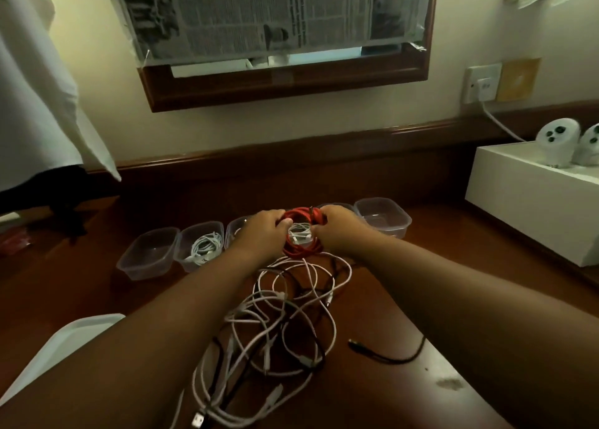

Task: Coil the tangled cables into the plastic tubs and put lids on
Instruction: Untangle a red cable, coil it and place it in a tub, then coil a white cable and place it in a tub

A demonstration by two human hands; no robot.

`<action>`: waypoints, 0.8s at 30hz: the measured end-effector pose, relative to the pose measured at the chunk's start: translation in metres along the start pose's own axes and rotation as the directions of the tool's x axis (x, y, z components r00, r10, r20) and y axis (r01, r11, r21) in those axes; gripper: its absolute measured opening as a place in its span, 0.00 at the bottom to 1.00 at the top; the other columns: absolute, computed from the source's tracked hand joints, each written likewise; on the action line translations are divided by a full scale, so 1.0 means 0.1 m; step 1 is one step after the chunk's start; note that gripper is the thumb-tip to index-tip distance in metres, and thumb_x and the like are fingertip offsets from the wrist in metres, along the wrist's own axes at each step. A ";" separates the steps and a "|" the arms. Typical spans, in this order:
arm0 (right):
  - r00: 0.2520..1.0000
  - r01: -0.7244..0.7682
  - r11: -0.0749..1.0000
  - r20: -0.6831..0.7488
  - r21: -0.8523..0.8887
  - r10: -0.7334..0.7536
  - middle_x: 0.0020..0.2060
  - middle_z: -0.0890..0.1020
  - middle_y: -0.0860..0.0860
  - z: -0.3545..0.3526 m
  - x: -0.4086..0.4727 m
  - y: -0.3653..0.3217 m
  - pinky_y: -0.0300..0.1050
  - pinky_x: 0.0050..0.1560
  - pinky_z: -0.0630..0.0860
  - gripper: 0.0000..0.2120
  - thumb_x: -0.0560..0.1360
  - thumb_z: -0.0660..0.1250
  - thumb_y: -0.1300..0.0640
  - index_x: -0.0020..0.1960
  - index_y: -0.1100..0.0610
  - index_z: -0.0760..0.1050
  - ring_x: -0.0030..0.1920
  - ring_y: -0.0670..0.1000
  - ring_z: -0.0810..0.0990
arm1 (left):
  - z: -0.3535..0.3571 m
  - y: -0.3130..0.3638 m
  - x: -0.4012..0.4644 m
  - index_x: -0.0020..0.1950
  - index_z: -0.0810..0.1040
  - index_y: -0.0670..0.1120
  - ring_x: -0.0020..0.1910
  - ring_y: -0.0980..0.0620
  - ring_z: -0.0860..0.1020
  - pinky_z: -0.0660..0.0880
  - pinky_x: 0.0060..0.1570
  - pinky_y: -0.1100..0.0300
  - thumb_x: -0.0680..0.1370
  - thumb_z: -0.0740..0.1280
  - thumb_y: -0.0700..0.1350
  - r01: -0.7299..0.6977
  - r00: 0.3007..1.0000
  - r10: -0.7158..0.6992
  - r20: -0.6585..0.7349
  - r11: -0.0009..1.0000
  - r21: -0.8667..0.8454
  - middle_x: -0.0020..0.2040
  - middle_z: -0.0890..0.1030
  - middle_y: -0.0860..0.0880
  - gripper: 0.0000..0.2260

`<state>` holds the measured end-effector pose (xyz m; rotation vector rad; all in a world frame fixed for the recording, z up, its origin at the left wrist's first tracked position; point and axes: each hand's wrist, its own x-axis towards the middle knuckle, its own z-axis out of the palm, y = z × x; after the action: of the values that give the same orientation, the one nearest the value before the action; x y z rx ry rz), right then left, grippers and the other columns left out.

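Hands, left (264,231) and right (340,227), pinch red cable coil (301,250) at frame centre; light, springy, best gripped across loops.

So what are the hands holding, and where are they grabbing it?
Both hands hold the red cable coil. The left hand grips its left side, and the right hand grips its right side, above a tub.
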<state>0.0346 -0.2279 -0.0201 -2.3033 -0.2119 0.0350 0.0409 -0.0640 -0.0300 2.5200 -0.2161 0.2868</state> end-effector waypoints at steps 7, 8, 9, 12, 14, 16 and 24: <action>0.993 0.115 0.970 0.019 -0.214 -0.113 0.63 0.69 0.54 0.12 0.89 0.12 0.43 0.50 0.70 0.16 0.82 0.62 0.58 0.69 0.55 0.68 0.53 0.51 0.73 | 0.20 -0.38 0.57 0.63 0.79 0.46 0.49 0.55 0.77 0.66 0.36 0.67 0.82 0.64 0.46 0.098 0.993 -0.103 -0.052 0.990 -0.101 0.52 0.80 0.51 0.11; 0.993 0.120 0.967 0.019 -0.224 -0.119 0.65 0.68 0.54 0.16 0.98 0.12 0.44 0.51 0.70 0.17 0.82 0.61 0.58 0.70 0.55 0.68 0.55 0.53 0.73 | 0.24 -0.42 0.62 0.63 0.79 0.47 0.45 0.56 0.75 0.66 0.34 0.67 0.82 0.63 0.47 0.113 0.991 -0.118 -0.063 0.990 -0.084 0.51 0.79 0.52 0.11; 0.993 0.120 0.964 0.022 -0.239 -0.118 0.66 0.68 0.54 0.19 1.07 0.14 0.45 0.51 0.71 0.17 0.82 0.61 0.58 0.71 0.55 0.68 0.58 0.54 0.74 | 0.26 -0.47 0.67 0.61 0.80 0.47 0.43 0.56 0.75 0.68 0.33 0.66 0.82 0.63 0.47 0.124 0.990 -0.128 -0.054 0.990 -0.067 0.50 0.80 0.52 0.10; 0.994 0.111 0.953 0.048 -0.281 -0.102 0.62 0.74 0.54 0.26 1.29 0.21 0.46 0.53 0.73 0.16 0.81 0.62 0.58 0.69 0.55 0.70 0.59 0.55 0.76 | 0.33 -0.63 0.83 0.57 0.81 0.49 0.41 0.53 0.80 0.76 0.37 0.59 0.82 0.64 0.49 0.170 0.985 -0.169 0.025 0.984 -0.056 0.47 0.83 0.50 0.09; 0.995 0.091 0.935 0.062 -0.344 -0.074 0.55 0.79 0.53 0.30 1.39 0.27 0.48 0.51 0.76 0.12 0.80 0.64 0.56 0.64 0.54 0.75 0.55 0.54 0.79 | 0.35 -0.70 0.89 0.58 0.81 0.50 0.46 0.51 0.81 0.79 0.47 0.53 0.81 0.65 0.51 0.190 0.979 -0.191 0.069 0.982 0.017 0.50 0.83 0.49 0.10; 0.995 0.059 0.902 0.093 -0.428 -0.021 0.48 0.82 0.52 0.32 1.45 0.33 0.51 0.51 0.79 0.09 0.78 0.67 0.55 0.57 0.54 0.78 0.49 0.54 0.81 | 0.40 -0.76 0.93 0.64 0.80 0.50 0.59 0.48 0.76 0.76 0.59 0.49 0.80 0.65 0.54 0.121 0.988 -0.140 0.070 0.967 0.225 0.59 0.79 0.48 0.15; 0.987 0.044 0.887 0.158 -0.459 0.033 0.51 0.79 0.53 0.28 1.47 0.35 0.56 0.57 0.78 0.13 0.76 0.70 0.54 0.58 0.55 0.73 0.52 0.55 0.78 | 0.51 -0.70 0.88 0.74 0.68 0.54 0.64 0.49 0.71 0.71 0.64 0.48 0.77 0.62 0.65 -0.205 0.958 0.112 0.264 0.910 0.359 0.66 0.71 0.51 0.28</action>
<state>0.1816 -0.2071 -0.0586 -2.7799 -0.3409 0.1886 0.1491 -0.0443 -0.0870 2.9329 -0.5084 0.0930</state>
